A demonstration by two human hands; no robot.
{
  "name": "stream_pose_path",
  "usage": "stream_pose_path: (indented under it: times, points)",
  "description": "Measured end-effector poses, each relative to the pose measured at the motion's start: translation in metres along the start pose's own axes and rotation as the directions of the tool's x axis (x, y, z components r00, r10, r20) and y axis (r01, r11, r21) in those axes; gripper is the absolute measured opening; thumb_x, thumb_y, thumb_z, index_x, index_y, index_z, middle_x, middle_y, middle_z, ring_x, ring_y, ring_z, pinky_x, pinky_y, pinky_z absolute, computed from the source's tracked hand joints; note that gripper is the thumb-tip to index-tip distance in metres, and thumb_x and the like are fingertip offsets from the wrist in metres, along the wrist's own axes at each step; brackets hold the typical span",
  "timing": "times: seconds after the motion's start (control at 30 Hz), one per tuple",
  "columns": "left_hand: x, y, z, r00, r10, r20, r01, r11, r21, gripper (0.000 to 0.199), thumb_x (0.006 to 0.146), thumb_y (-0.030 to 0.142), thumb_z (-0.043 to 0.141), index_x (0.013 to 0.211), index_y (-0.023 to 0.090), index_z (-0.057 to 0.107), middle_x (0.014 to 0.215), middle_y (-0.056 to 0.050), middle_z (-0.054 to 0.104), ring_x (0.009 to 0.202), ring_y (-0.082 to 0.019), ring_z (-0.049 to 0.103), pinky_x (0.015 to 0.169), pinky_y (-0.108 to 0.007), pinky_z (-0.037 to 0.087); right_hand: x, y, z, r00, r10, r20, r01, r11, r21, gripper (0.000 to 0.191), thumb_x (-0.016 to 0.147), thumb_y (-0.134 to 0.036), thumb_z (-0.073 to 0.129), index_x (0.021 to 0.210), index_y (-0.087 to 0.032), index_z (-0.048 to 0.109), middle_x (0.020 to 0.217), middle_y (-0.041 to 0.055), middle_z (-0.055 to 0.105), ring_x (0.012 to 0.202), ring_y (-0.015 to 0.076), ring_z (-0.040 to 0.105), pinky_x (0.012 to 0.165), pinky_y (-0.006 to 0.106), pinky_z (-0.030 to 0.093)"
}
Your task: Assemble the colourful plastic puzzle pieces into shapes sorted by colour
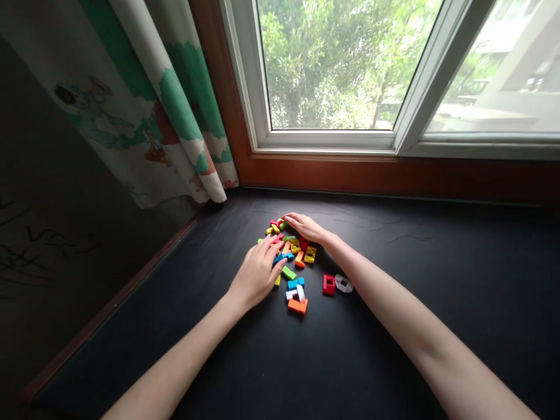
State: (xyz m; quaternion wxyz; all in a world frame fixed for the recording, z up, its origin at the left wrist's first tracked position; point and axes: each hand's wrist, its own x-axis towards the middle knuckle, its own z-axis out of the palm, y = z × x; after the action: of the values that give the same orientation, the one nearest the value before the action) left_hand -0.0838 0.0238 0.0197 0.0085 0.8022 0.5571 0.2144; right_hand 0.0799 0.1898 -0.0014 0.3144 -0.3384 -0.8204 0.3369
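Several small plastic pieces in yellow, red, orange, blue and green lie in a loose pile on a black surface. My left hand [259, 269] rests over the pile's left side, its fingers apart, beside a blue piece [279, 258]. At the far right edge of the pile is my right hand [305, 226], palm down with fingers stretched out, near a yellow piece [310, 254]. Closer to me lie a green piece [289, 272], a white piece [300, 293] and an orange piece [298, 307]. A red piece [329, 284] touches a white ring-like piece [344, 284] beside my right forearm.
The black surface [437, 256] reaches back to a brown wooden window frame [332, 172]. A patterned curtain [175, 116] hangs at the back left, its hem near the surface. A dark wall [39, 251] stands along the left edge.
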Motion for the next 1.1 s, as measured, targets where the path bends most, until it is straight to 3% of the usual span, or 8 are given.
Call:
stream_pose_path:
  times: [0.17, 0.23, 0.37, 0.43, 0.57, 0.73, 0.93, 1.1]
  points:
    - [-0.005, 0.046, -0.006, 0.943, 0.332, -0.036, -0.332, 0.943, 0.008, 0.027, 0.099, 0.029, 0.047, 0.114, 0.014, 0.064, 0.124, -0.015, 0.064, 0.123, -0.029, 0.057, 0.107, -0.046, 0.046, -0.022, -0.005, -0.018, 0.996, 0.012, -0.087, -0.006, 0.997, 0.072, 0.030, 0.103, -0.031, 0.040, 0.113, -0.019, 0.065, 0.118, 0.0084, 0.072, 0.114, 0.0206, 0.065, 0.102, 0.036, 0.047]
    - [-0.003, 0.069, -0.002, 0.888, 0.460, 0.022, -0.459, 0.888, -0.028, 0.033, 0.099, 0.033, 0.049, 0.124, 0.015, 0.060, 0.132, -0.013, 0.062, 0.127, -0.028, 0.054, 0.109, -0.043, 0.044, -0.038, -0.005, -0.034, 0.989, 0.038, -0.145, -0.025, 0.996, 0.088, 0.031, 0.101, -0.034, 0.041, 0.114, -0.018, 0.064, 0.118, 0.0099, 0.072, 0.116, 0.0218, 0.064, 0.105, 0.038, 0.044]
    - [0.005, 0.105, 0.020, 0.729, 0.672, 0.132, -0.672, 0.739, -0.050, 0.044, 0.101, 0.039, 0.044, 0.139, 0.018, 0.049, 0.150, -0.007, 0.049, 0.140, -0.026, 0.043, 0.113, -0.042, 0.038, -0.083, -0.005, -0.063, 0.966, 0.119, -0.231, -0.094, 0.989, 0.115, 0.034, 0.097, -0.040, 0.043, 0.115, -0.018, 0.063, 0.119, 0.0110, 0.071, 0.118, 0.0239, 0.063, 0.107, 0.042, 0.042]
    - [0.008, 0.112, 0.032, 0.703, 0.688, 0.177, -0.697, 0.717, -0.017, 0.043, 0.101, 0.038, 0.044, 0.138, 0.017, 0.052, 0.150, -0.007, 0.050, 0.141, -0.026, 0.042, 0.114, -0.043, 0.036, -0.111, -0.007, -0.072, 0.952, 0.176, -0.250, -0.146, 0.980, 0.133, 0.035, 0.096, -0.043, 0.044, 0.114, -0.019, 0.063, 0.117, 0.0105, 0.073, 0.117, 0.0247, 0.063, 0.106, 0.043, 0.043]
    - [0.012, 0.100, 0.042, 0.768, 0.600, 0.222, -0.624, 0.779, 0.055, 0.044, 0.103, 0.039, 0.040, 0.139, 0.017, 0.051, 0.150, -0.007, 0.050, 0.141, -0.026, 0.043, 0.112, -0.043, 0.037, -0.167, -0.016, -0.079, 0.918, 0.290, -0.269, -0.253, 0.954, 0.164, 0.036, 0.093, -0.046, 0.048, 0.112, -0.021, 0.064, 0.114, 0.0104, 0.074, 0.113, 0.0266, 0.066, 0.102, 0.044, 0.047]
    - [0.010, 0.056, 0.032, 0.849, 0.479, 0.224, -0.518, 0.837, 0.176, 0.044, 0.103, 0.039, 0.041, 0.139, 0.018, 0.052, 0.151, -0.007, 0.049, 0.141, -0.026, 0.043, 0.114, -0.043, 0.036, -0.221, -0.036, -0.079, 0.884, 0.359, -0.299, -0.315, 0.931, 0.185, 0.037, 0.093, -0.048, 0.051, 0.116, -0.022, 0.063, 0.118, 0.0103, 0.073, 0.116, 0.0269, 0.065, 0.102, 0.042, 0.049]
    - [0.007, 0.009, 0.013, 0.920, 0.344, 0.189, -0.384, 0.888, 0.251, 0.038, 0.102, 0.028, 0.042, 0.136, 0.020, 0.057, 0.146, -0.009, 0.055, 0.139, -0.028, 0.046, 0.114, -0.047, 0.035, -0.249, -0.043, -0.076, 0.883, 0.234, -0.408, -0.269, 0.963, -0.031, 0.032, 0.096, -0.041, 0.047, 0.118, -0.025, 0.062, 0.125, 0.0089, 0.070, 0.120, 0.0287, 0.063, 0.103, 0.046, 0.049]
    - [0.011, 0.000, 0.009, 0.952, 0.287, 0.106, -0.305, 0.919, 0.248, 0.041, 0.099, 0.032, 0.048, 0.138, 0.021, 0.055, 0.150, -0.011, 0.050, 0.142, -0.031, 0.041, 0.117, -0.051, 0.031, -0.250, -0.030, -0.075, 0.911, 0.070, -0.406, -0.213, 0.924, -0.319, 0.031, 0.096, -0.035, 0.045, 0.121, -0.025, 0.061, 0.128, 0.0111, 0.067, 0.129, 0.0300, 0.056, 0.109, 0.052, 0.043]
